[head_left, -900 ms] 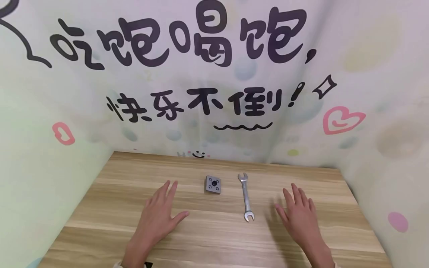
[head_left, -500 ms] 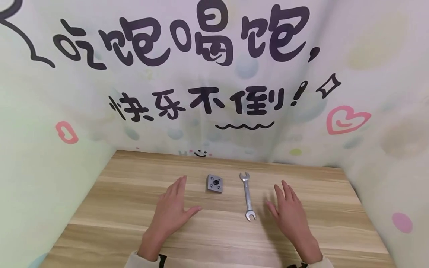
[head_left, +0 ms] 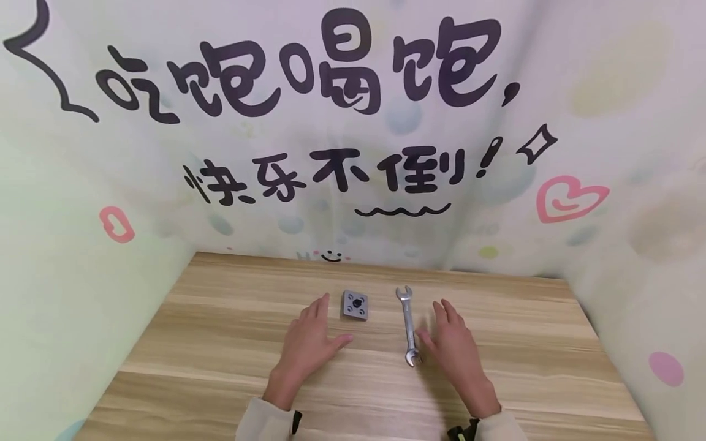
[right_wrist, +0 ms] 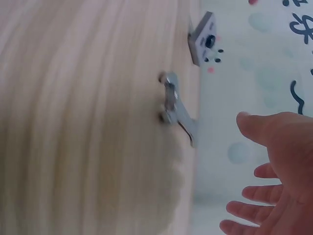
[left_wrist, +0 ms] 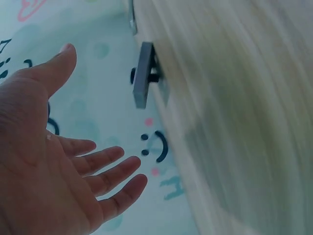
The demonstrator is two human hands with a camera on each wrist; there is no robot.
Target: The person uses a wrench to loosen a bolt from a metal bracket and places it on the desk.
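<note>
Left hand w/ fingers straight and spread, holding nothing, just left of and nearer than the small grey square metal plate w/ a black centre bolt, not touching it. Right hand likewise flat, fingers apart, just right of the silver double-ended open spanner, thumb near its near end. Both things lie mid light wooden tabletop, plate left of spanner.

Staged tabletop booth, wooden table, cartoon-printed backdrop around it
</note>
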